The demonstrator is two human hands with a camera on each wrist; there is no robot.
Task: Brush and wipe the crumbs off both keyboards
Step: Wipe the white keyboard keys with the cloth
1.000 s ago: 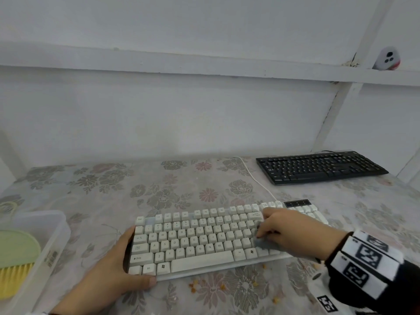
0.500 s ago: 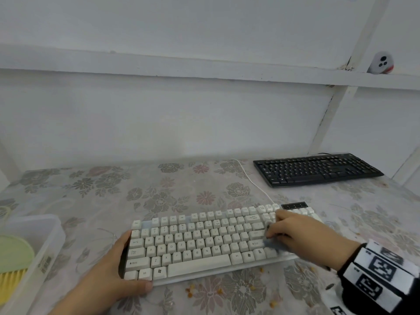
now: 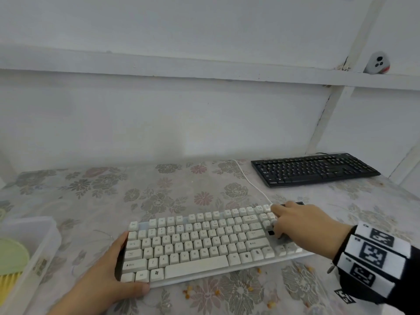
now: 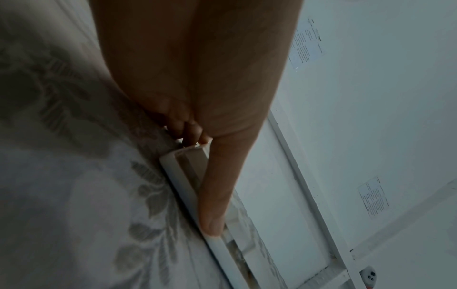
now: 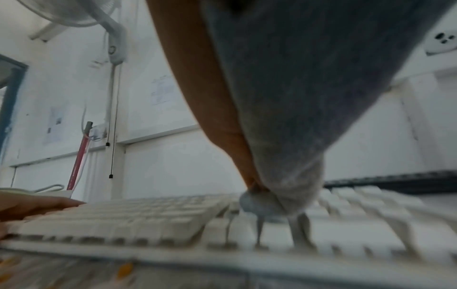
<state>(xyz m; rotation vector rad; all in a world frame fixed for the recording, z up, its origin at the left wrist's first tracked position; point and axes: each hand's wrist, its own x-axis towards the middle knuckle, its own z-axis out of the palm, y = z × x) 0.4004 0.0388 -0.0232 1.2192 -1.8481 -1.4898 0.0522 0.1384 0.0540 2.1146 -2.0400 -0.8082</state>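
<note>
White wired keyboard [image 3: 200, 244]: flat on floral tablecloth [image 3: 91, 194], near front edge, slightly angled; white cable [image 3: 247, 178] running from back edge toward wall.

Left hand [image 3: 100, 276]: clasping left end of white keyboard; thumb [image 4: 217, 187] laid along front edge, remaining fingers [image 4: 188, 131] curled behind left end, as seen from left wrist view.

Right hand [image 3: 302, 221]: over right-hand key block of white keyboard, fingers bent downward, bunched around grey cloth [image 5: 296, 121]; cloth pressed onto keys, hanging tip touching key tops in right wrist view. Black-and-white marker band [image 3: 372, 258] on right wrist.

Black keyboard [image 3: 313, 169]: far right of table, close to wall, well apart from white keyboard; untouched by either hand.

Crumbs [image 3: 252, 289]: yellow-orange bits scattered on tablecloth just in front of white keyboard, mostly toward right half.

Clear plastic bin [image 3: 41, 251]: left edge of table, well apart from left hand; containing pale green brush [image 3: 11, 258] with yellow bristles [image 3: 9, 283], partly cut off by frame.

Wall: white, with horizontal ledge; small white rounded device [image 3: 378, 63] with dark dots sitting on ledge, upper right. Wall-mounted fan [image 5: 81, 17] and printed sheets visible in right wrist view.
</note>
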